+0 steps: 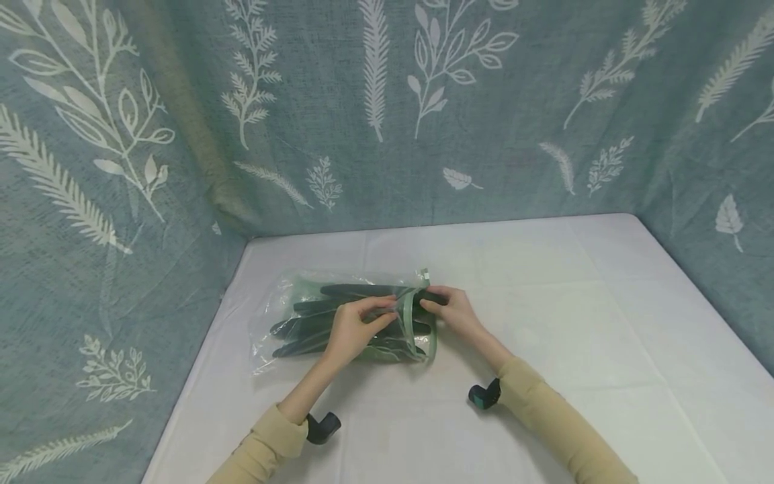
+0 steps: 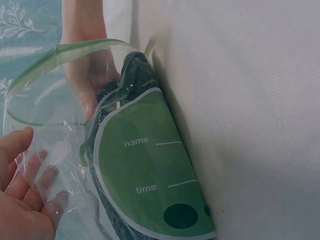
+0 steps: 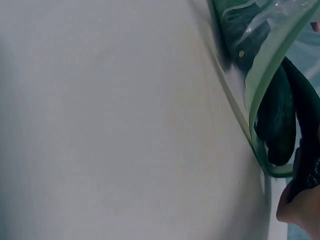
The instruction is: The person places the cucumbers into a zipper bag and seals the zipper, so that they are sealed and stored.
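A clear zip bag with a green-edged mouth lies on the table, holding several dark green cucumbers. Its mouth faces right and stands open. Over the bag's top film, near that mouth, my left hand pinches the plastic between thumb and fingers. My right hand grips the end of one cucumber at the bag's mouth; the rest of it runs inside. In the left wrist view a green label printed "name" and "time" covers part of the cucumbers.
A white cloth covers the table. Teal curtains with white leaf prints hang behind it and along both sides. Black wrist devices sit at both sleeve cuffs.
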The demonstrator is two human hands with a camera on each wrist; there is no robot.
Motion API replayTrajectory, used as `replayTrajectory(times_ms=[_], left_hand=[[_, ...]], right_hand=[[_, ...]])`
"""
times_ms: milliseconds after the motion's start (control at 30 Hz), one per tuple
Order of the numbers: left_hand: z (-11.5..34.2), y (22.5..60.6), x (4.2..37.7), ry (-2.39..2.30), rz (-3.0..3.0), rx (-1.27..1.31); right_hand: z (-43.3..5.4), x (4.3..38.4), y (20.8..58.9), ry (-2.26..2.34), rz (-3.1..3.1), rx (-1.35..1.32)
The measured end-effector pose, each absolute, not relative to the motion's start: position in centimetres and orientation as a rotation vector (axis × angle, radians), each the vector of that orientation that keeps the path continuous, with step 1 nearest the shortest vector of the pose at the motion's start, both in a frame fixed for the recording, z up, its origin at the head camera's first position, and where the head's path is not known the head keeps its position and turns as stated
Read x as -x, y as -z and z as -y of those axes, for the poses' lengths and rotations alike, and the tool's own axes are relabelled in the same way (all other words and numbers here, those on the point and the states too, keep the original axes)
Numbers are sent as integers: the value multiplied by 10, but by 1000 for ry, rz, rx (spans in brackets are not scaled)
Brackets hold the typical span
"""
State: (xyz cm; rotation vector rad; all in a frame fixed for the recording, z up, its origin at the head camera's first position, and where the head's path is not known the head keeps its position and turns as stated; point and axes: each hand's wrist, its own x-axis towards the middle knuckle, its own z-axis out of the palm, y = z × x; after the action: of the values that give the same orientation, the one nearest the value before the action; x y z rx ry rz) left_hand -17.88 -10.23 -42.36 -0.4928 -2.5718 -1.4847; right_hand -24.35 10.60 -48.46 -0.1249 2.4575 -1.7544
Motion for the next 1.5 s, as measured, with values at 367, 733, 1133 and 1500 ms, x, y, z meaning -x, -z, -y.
replayTrajectory(times_ms=[367, 733, 1133, 1500], left_hand=[[102, 422, 179, 1499, 2567, 481], [102, 423, 179, 1472, 2551, 511], [101, 425, 185, 1455, 2600, 506], [99, 425, 189, 1418, 2614, 523]], right_hand=[[-91, 251, 490, 1802, -2577, 214], [-74, 250, 492, 1773, -2779, 312], [-72, 251, 491, 1681, -2825, 441], [-86, 256, 487, 1488, -2938, 552]])
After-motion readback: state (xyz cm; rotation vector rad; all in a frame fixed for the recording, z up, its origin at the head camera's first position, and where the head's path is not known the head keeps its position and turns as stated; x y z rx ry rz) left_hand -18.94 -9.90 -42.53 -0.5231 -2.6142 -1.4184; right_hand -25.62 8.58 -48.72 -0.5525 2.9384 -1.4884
